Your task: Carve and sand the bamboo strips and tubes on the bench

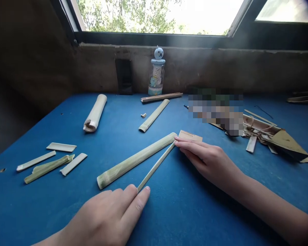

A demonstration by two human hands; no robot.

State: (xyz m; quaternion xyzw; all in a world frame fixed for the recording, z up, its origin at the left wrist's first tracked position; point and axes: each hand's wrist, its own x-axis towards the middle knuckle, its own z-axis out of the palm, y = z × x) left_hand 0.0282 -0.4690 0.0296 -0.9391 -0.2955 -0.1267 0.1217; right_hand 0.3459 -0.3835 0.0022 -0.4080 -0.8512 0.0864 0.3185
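A thin pale strip, apparently bamboo (156, 166), runs slantwise between my two hands. My left hand (110, 213) is closed on its near end, with thumb and forefinger pinching it. At the far end, the fingertips of my right hand (207, 153) press together on the strip's tip; what lies under the fingers is hidden. A wider split bamboo piece (137, 160) lies just beyond the strip, its far end close to my right fingertips. Behind those fingers sits a small flat tan rectangle (191, 135) with printed marks, partly covered by the hand.
Several short bamboo pieces (61, 147) lie on the blue table (66, 212) at left, near a bamboo tube (96, 112). Farther back are another split piece (154, 115), a brown stick (161, 97) and a bottle (156, 78). Tangled scraps (259, 131) and a blurred patch occupy the right.
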